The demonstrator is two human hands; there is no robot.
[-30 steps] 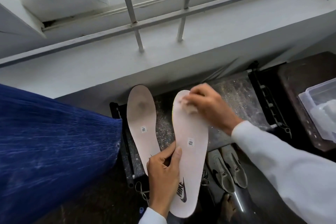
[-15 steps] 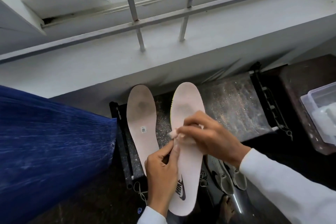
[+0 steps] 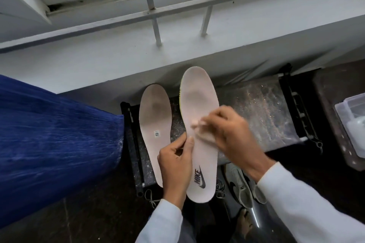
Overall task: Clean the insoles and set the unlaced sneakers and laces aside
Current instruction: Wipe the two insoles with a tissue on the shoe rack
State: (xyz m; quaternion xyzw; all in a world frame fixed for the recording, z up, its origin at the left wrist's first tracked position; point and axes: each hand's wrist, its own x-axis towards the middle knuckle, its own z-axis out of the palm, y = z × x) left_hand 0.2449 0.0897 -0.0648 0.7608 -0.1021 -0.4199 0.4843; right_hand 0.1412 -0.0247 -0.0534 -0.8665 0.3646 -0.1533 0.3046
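My left hand [image 3: 175,165] grips the left edge of a pale insole [image 3: 199,94] with a dark logo near its heel, holding it up over the stand. My right hand [image 3: 227,130] pinches a small pale wipe [image 3: 198,127] and presses it on the middle of that insole. A second insole [image 3: 155,116], dirtier at the toe and with a small sticker, lies on the dark speckled stand [image 3: 256,108] to the left. Two grey sneakers [image 3: 240,187] sit on the floor below, and loose laces [image 3: 150,197] lie by the stand's front edge.
A blue cloth [image 3: 55,144] fills the left side. A white window ledge [image 3: 177,51] with metal bars runs along the back. A clear plastic box [image 3: 353,122] stands on a dark surface at the right. My bare foot [image 3: 245,223] shows on the dark floor.
My right hand with the wipe moved from the insole's toe down to its middle. My left hand kept its hold on the insole's edge.
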